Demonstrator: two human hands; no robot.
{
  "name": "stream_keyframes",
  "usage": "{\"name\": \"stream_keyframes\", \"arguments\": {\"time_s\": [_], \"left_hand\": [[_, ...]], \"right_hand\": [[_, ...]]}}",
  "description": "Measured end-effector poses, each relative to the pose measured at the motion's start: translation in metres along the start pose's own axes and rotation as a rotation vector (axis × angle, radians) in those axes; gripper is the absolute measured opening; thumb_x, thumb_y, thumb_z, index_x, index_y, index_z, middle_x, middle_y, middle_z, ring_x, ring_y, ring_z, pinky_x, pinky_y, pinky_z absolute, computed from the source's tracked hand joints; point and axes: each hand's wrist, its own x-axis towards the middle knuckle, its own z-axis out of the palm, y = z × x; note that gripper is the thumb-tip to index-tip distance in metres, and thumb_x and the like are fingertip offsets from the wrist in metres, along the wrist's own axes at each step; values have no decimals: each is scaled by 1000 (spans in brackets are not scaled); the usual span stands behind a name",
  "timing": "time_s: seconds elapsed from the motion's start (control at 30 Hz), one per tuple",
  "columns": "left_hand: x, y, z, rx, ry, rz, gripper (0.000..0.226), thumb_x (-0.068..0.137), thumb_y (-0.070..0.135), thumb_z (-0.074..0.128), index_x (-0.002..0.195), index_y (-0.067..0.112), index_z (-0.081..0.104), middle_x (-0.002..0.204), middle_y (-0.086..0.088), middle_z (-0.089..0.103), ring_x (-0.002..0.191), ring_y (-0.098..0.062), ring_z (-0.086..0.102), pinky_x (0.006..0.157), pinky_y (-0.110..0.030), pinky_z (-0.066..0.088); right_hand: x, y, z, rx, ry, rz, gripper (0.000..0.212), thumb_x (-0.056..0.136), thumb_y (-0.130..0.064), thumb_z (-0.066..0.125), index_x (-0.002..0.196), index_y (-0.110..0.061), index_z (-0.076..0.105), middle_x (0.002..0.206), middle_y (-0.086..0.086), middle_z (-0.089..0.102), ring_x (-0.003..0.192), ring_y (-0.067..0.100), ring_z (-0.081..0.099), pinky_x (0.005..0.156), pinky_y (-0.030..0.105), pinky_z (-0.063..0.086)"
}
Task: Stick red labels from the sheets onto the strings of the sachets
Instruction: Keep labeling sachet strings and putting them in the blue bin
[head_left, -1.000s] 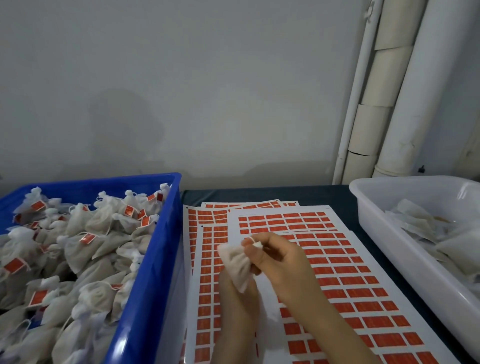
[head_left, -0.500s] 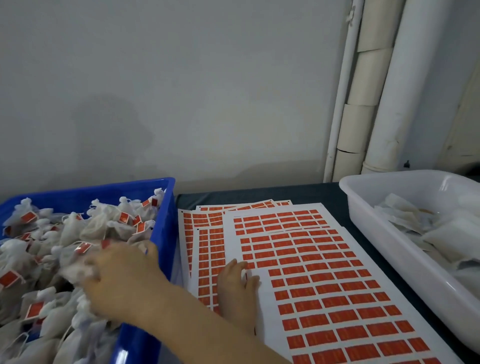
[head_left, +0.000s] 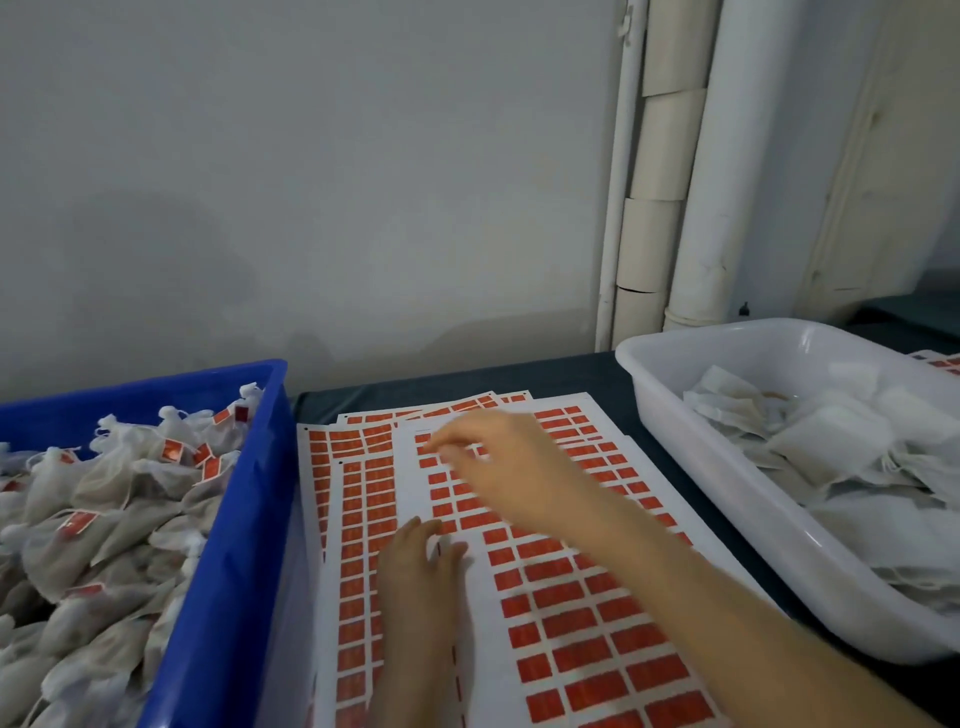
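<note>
We pressed our left hand (head_left: 421, 564) flat on the sheets (head_left: 571, 618) at 6 o'clock, our blurred right hand (head_left: 514, 467) over them at 12, its grip impossible to tell, with tagged sachets (head_left: 114, 488) in the bin (head_left: 244, 519) at 9.

No legible text anywhere. Red labels (head_left: 566, 621) on the sheets (head_left: 483, 649) and sachets (head_left: 119, 483): print too blurred to read, if any.
</note>
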Motion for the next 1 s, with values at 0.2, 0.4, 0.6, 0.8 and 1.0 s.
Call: {"name": "stream_keyframes", "arguments": {"time_s": [0.2, 0.4, 0.6, 0.8, 1.0], "left_hand": [[1, -12, -26, 0, 56, -70, 37, 87, 30, 63, 122, 21, 58, 136, 2, 52, 123, -21, 50, 107, -43, 34], [4, -14, -28, 61, 32, -60, 38, 88, 28, 62, 124, 19, 57, 139, -1, 50, 126, -24, 47, 109, -45, 31], [1, -12, -30, 72, 13, -53, 37, 88, 27, 62, 123, 16, 57, 138, -4, 52, 125, -28, 48, 107, -48, 32], [-2, -12, -32, 71, 7, -33, 38, 88, 25, 62, 124, 13, 58, 137, -7, 52, 124, -30, 48, 107, -50, 32], [-4, -9, -34, 61, 7, -35, 37, 87, 24, 63, 122, 14, 59, 137, -6, 52, 125, -30, 48, 106, -50, 33]], "right_hand": [[-25, 90, -112, -275, -31, 374, 24, 93, -28, 50, 114, -26, 62, 109, -9, 63, 76, -1, 53, 67, 13, 40], [-73, 150, -176, -350, 80, 567, 19, 90, -24, 56, 106, -25, 66, 113, -1, 63, 88, 13, 55, 78, 25, 38], [-108, 187, -192, -560, -96, 814, 36, 86, -25, 61, 121, -19, 58, 126, 8, 56, 108, 22, 53, 88, 28, 41], [-124, 196, -183, -693, -281, 963, 54, 79, -31, 70, 126, -13, 50, 122, 6, 55, 108, 20, 53, 85, 25, 41], [-116, 193, -184, -577, -76, 858, 14, 78, -22, 70, 90, -14, 70, 99, 5, 67, 93, 20, 59, 78, 26, 46]]}}
